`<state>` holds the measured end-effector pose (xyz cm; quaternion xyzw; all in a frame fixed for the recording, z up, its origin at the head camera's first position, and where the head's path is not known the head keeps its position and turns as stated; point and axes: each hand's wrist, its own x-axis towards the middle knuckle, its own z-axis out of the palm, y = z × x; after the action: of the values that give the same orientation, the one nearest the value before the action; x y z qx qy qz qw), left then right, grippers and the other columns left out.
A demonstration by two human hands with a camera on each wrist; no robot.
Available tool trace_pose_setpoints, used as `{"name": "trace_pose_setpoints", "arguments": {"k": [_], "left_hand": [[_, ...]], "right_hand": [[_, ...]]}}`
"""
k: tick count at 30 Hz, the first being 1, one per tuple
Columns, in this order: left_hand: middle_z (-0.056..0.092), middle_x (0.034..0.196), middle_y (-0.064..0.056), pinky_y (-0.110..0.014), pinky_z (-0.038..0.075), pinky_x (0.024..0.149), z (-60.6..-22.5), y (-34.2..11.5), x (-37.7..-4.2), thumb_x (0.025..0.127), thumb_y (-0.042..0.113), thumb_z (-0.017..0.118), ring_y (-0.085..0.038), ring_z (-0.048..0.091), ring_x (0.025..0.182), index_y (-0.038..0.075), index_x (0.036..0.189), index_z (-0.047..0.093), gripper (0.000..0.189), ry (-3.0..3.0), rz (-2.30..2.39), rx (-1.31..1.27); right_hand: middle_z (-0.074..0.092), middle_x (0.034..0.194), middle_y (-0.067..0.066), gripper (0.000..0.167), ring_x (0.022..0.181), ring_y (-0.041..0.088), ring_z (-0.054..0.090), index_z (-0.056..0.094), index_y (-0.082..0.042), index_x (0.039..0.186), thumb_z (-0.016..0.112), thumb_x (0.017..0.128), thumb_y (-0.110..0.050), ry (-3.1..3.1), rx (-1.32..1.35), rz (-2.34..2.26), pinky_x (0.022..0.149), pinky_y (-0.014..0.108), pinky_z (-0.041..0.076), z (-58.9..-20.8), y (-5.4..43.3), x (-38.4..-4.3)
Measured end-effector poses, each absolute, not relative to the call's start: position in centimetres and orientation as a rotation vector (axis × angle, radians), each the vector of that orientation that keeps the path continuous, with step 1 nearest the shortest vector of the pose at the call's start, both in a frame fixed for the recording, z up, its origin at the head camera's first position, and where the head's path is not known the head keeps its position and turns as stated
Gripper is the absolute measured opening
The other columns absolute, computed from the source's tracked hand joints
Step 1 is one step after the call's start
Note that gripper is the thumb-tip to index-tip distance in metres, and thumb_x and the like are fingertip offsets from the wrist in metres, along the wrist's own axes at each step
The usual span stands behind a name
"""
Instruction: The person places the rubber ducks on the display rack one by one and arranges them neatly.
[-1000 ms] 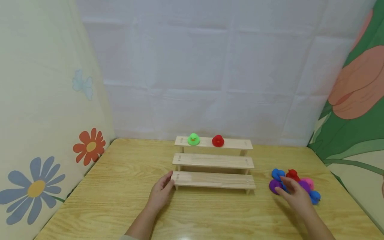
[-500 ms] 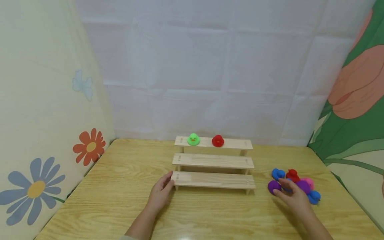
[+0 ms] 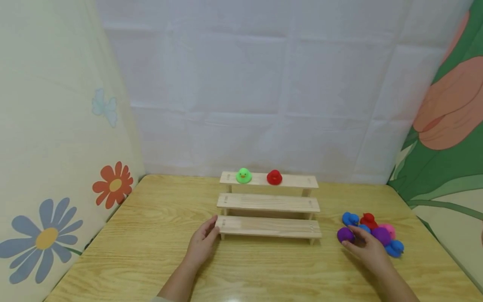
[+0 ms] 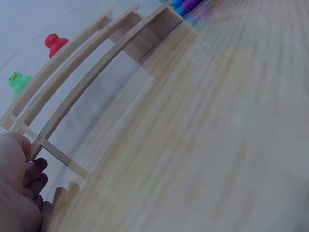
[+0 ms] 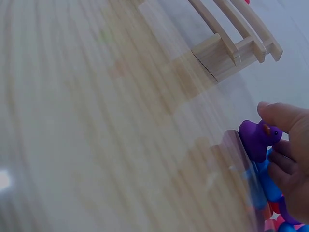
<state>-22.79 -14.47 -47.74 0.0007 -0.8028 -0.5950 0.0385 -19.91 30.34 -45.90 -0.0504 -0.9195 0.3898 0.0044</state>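
Note:
A three-tier wooden display stand (image 3: pixel 268 226) stands on the table, with a green rubber duck (image 3: pixel 243 176) and a red rubber duck (image 3: pixel 274 177) on its top tier. My left hand (image 3: pixel 201 243) grips the left end of the lowest tier, thumb at the front corner. To the right, my right hand (image 3: pixel 367 249) surrounds a purple rubber duck (image 3: pixel 345 235) with thumb and fingers spread. In the right wrist view, the thumb stands apart from this purple duck (image 5: pixel 258 139), with the other fingers bent beside it.
Beside the right hand lie more rubber ducks: a blue duck (image 3: pixel 350 218), a red duck (image 3: pixel 368 221), a pink duck (image 3: pixel 388 230), another purple duck (image 3: pixel 381 236) and a blue duck (image 3: pixel 394 248). A white cloth (image 3: pixel 234 84) hangs behind the table (image 3: pixel 170 218).
My right hand has shifted slightly left, and its thumb and index finger have come around the purple duck. My left hand and the stand have stayed in place.

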Motion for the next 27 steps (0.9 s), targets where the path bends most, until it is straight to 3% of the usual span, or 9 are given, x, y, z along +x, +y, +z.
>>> {"name": "trace_pose_setpoints", "arguments": {"k": [5,14,27], "left_hand": [[0.052,0.144,-0.021,-0.044,0.038,0.113,-47.7,-14.5,-22.7,0.103,0.015,0.050,-0.031,0.047,0.135,0.000,0.146,0.043,0.046,-2.459,-1.833,0.007],[0.053,0.143,-0.021,-0.043,0.040,0.112,-47.8,-14.5,-22.8,0.103,0.015,0.050,-0.032,0.049,0.133,0.000,0.146,0.043,0.046,-2.465,-1.830,0.008],[0.052,0.143,-0.022,-0.048,0.037,0.114,-47.6,-14.4,-22.7,0.102,0.014,0.049,-0.034,0.047,0.135,-0.001,0.145,0.043,0.046,-2.470,-1.827,0.019]], "right_hand": [[0.048,0.142,0.031,0.069,0.128,0.047,0.049,0.047,-0.001,0.143,0.068,0.091,-0.042,-2.920,-0.150,1.182,0.104,0.057,0.044,-46.0,30.5,-20.0],[0.057,0.132,0.030,0.067,0.117,0.043,0.060,0.050,0.002,0.139,0.071,0.090,-0.038,-2.888,-0.136,1.178,0.098,0.053,0.050,-46.0,30.0,-19.8],[0.054,0.134,0.031,0.062,0.121,0.047,0.053,0.053,0.002,0.136,0.069,0.090,-0.037,-2.884,-0.171,1.097,0.098,0.058,0.047,-46.3,29.4,-20.0]]}}
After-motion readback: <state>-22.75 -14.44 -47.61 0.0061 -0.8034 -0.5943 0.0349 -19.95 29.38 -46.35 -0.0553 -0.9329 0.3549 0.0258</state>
